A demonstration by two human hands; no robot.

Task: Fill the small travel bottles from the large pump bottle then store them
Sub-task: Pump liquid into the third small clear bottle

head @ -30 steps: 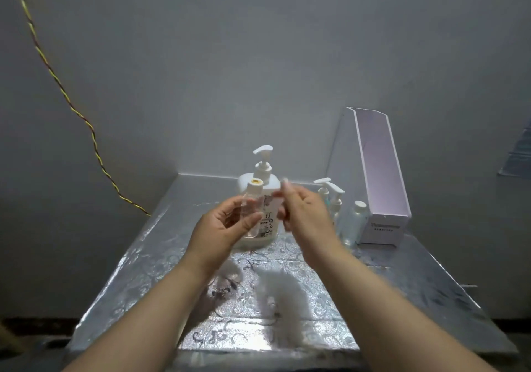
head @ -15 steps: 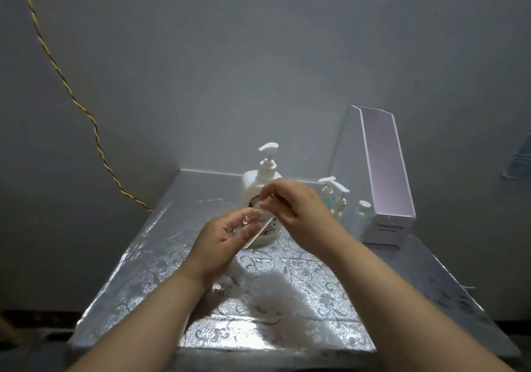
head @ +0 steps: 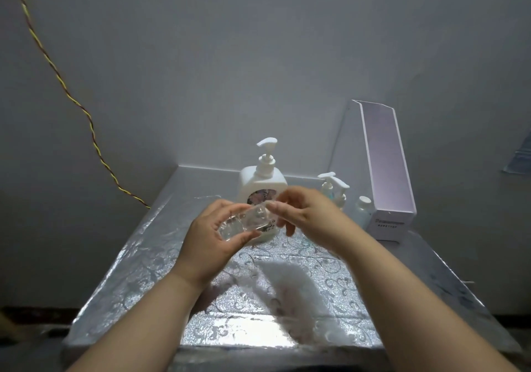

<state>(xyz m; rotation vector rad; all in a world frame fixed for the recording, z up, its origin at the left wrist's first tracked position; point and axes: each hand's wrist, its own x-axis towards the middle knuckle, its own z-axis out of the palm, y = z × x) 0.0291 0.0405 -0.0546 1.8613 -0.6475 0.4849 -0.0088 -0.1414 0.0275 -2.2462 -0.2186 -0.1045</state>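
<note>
The silver tabletop is patterned with floral scrolls. The pump bottle is shown in white, the travel bottle clear, the twisted cord yellow and red.

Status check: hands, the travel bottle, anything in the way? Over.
Left hand grips clear travel bottle, tilted. Right hand at its neck, blurred, grip unclear. Large pump bottle upright behind; nothing between.

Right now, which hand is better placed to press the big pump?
Probably the right hand: the left hand grips the clear travel bottle, while the right sits nearer the large pump bottle.
</note>
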